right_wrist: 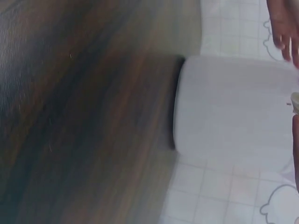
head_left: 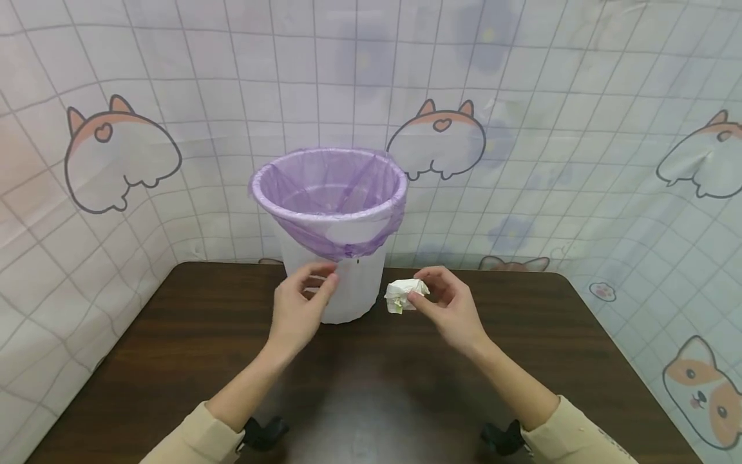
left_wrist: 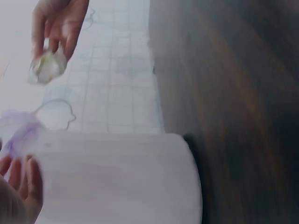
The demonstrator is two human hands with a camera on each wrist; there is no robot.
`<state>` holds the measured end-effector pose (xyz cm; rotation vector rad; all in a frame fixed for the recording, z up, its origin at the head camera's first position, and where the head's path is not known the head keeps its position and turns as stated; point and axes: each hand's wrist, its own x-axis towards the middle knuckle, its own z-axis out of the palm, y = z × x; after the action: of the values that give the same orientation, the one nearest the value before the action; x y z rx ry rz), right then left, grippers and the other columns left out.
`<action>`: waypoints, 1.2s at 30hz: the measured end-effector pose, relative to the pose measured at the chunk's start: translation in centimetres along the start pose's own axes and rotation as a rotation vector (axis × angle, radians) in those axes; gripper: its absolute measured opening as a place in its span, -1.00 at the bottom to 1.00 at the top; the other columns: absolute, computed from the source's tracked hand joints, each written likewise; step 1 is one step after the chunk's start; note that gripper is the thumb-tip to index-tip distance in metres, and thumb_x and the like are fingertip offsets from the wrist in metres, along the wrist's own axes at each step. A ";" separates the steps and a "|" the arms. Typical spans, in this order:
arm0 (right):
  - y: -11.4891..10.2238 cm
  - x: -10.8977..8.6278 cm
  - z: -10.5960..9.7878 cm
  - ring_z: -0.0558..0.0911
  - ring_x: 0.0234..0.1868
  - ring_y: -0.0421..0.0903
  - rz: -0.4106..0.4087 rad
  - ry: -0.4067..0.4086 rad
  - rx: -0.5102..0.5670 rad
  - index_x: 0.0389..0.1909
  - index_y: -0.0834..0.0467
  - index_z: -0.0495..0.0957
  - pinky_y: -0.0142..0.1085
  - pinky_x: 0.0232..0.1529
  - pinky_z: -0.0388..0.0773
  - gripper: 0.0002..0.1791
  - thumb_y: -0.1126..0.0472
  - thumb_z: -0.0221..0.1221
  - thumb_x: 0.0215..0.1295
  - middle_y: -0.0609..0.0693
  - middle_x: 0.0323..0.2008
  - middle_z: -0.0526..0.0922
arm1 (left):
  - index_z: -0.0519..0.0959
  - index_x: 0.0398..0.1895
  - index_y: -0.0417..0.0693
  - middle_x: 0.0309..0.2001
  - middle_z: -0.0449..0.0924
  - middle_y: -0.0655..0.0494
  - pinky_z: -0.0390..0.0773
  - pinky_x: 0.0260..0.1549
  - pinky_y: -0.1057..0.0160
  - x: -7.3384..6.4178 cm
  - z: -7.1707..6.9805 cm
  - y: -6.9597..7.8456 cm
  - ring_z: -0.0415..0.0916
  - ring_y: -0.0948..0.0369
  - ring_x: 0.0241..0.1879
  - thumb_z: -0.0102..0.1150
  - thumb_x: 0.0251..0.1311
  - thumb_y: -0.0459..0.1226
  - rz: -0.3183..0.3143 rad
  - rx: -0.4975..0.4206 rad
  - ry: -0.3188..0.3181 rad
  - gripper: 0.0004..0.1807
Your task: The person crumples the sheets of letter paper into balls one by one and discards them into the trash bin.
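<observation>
Between the thumb and fingers of my right hand (head_left: pixel 449 306) is a crumpled white paper wad (head_left: pixel 404 293) with a green patch, held above the table to the right of the bin. My left hand (head_left: pixel 301 303) hovers in front of the white bin (head_left: pixel 353 290), fingers loosely bent and holding nothing. A purple bag (head_left: pixel 330 241) lines the bin and folds over its rim. In the left wrist view the paper wad (left_wrist: pixel 48 67) hangs from the right hand's fingertips. Only a sliver of the wad (right_wrist: pixel 295 101) shows at the right wrist view's edge.
The dark wooden table (head_left: pixel 435 393) carries the bin near its back edge. Behind and at both sides hangs a white grid-patterned cloth (head_left: pixel 220 161) printed with cartoon corgis. Black straps (head_left: pixel 263 433) sit at both wrists by the beige sleeves.
</observation>
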<state>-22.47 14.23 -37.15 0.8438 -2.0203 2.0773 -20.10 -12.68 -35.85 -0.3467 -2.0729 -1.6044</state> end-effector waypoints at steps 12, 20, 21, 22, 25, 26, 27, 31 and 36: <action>-2.0 1.2 -2.2 0.64 -0.09 -0.12 -0.016 0.019 -0.022 0.06 0.45 0.46 -0.29 -0.15 0.68 -0.67 0.56 0.26 0.30 0.11 -0.03 0.53 | 0.34 0.29 -0.13 0.07 0.29 0.03 0.66 -0.21 0.31 5.6 -6.1 3.4 0.46 0.13 -0.04 0.13 0.51 -0.28 -0.171 -0.423 0.313 -0.62; -3.4 2.3 -3.1 0.65 -0.08 -0.08 -0.032 0.010 -0.037 0.07 0.43 0.45 -0.19 -0.11 0.70 -0.65 0.55 0.26 0.31 0.15 -0.02 0.52 | 0.23 0.49 -0.19 0.16 0.27 0.03 0.64 -0.06 0.31 8.6 -8.4 5.0 0.46 0.16 0.00 0.21 0.45 -0.26 -0.381 -0.532 0.177 -0.36; -3.6 2.4 -3.3 0.64 -0.08 -0.08 -0.042 0.013 -0.041 0.08 0.43 0.45 -0.21 -0.11 0.70 -0.65 0.56 0.25 0.31 0.16 -0.01 0.51 | 0.22 0.51 -0.19 0.15 0.27 0.02 0.64 -0.05 0.30 8.8 -8.3 5.1 0.48 0.16 -0.03 0.23 0.44 -0.27 -0.406 -0.551 0.162 -0.34; -3.8 2.6 -3.4 0.64 -0.07 -0.07 -0.050 0.016 -0.044 0.09 0.43 0.45 -0.21 -0.11 0.70 -0.64 0.56 0.25 0.30 0.16 -0.01 0.51 | 0.20 0.52 -0.19 0.15 0.28 0.02 0.63 -0.03 0.30 9.1 -8.3 5.2 0.49 0.17 -0.03 0.22 0.44 -0.28 -0.426 -0.552 0.144 -0.32; -4.5 3.3 -3.8 0.63 -0.05 -0.06 -0.077 0.021 -0.049 0.11 0.45 0.44 -0.22 -0.09 0.69 -0.62 0.57 0.24 0.30 0.18 0.02 0.50 | 0.12 0.56 -0.17 0.17 0.30 -0.03 0.61 0.01 0.29 9.6 -8.1 5.1 0.55 0.17 -0.04 0.20 0.45 -0.31 -0.473 -0.552 0.111 -0.29; -4.8 3.6 -3.8 0.63 -0.04 -0.06 -0.085 0.024 -0.052 0.12 0.45 0.44 -0.24 -0.09 0.68 -0.62 0.57 0.24 0.31 0.17 0.03 0.50 | 0.10 0.58 -0.16 0.18 0.31 -0.05 0.60 0.02 0.29 9.7 -8.0 5.1 0.56 0.17 -0.04 0.19 0.45 -0.31 -0.481 -0.552 0.104 -0.27; -5.1 3.8 -3.8 0.63 -0.04 -0.07 -0.091 0.024 -0.056 0.13 0.45 0.43 -0.26 -0.09 0.68 -0.61 0.57 0.24 0.31 0.17 0.04 0.50 | 0.08 0.58 -0.16 0.19 0.31 -0.07 0.60 0.03 0.28 9.8 -8.0 5.0 0.58 0.18 -0.05 0.20 0.44 -0.32 -0.487 -0.556 0.105 -0.25; -6.0 5.1 -3.6 0.62 -0.07 -0.07 -0.125 0.024 -0.069 0.14 0.47 0.42 -0.30 -0.10 0.67 -0.60 0.57 0.23 0.31 0.15 0.04 0.51 | 0.05 0.60 -0.17 0.17 0.34 -0.09 0.61 0.00 0.29 10.1 -8.2 4.9 0.62 0.21 -0.10 0.23 0.39 -0.39 -0.507 -0.609 0.119 -0.19; -7.2 7.1 -3.3 0.61 -0.05 -0.03 -0.190 0.024 -0.076 0.15 0.50 0.39 -0.31 -0.09 0.67 -0.58 0.59 0.22 0.30 0.15 0.05 0.52 | 0.05 0.59 -0.20 0.06 0.38 -0.06 0.63 -0.06 0.32 10.2 -8.7 5.1 0.65 0.25 -0.20 0.26 0.32 -0.49 -0.524 -0.678 0.129 -0.15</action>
<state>-26.14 16.05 -27.29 0.9515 -1.9104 1.8887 -24.33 -20.60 -24.61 0.1008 -1.5357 -2.5537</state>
